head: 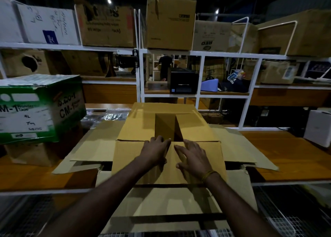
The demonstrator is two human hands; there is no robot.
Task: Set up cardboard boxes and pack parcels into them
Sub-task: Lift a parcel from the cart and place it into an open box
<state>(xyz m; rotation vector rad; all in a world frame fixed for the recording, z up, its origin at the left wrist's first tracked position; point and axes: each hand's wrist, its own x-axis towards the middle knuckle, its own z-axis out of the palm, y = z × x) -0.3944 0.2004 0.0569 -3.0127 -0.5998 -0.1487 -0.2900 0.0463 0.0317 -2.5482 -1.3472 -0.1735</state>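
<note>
- Both hands lie on the near flap of the cardboard box: the left hand rests palm down with its fingers curved over the flap's far edge at the middle gap, and the right hand lies flat with straight, spread fingers, gripping nothing.
- Beneath the hands the near flap is folded down almost level; the box stands on the counter at its near edge, partly overhanging toward the person.
- Just beyond the fingertips a dark gap shows the box's inside, and past it the far flap slopes up and away.
- Out to either side of the hands, the side flaps splay flat and wide over the counter.
- As a judgement: the cardboard looks light and fairly stiff but bends readily along its creases, so the flaps are best taken at their free edges near the middle, pressing with flat palms to avoid crumpling the panel.
- Well left of the left hand stands a green and white box on another brown carton; crinkled clear plastic lies between it and the far flap.
- Farthest from the hands, white shelving carries more cartons and a black printer.
</note>
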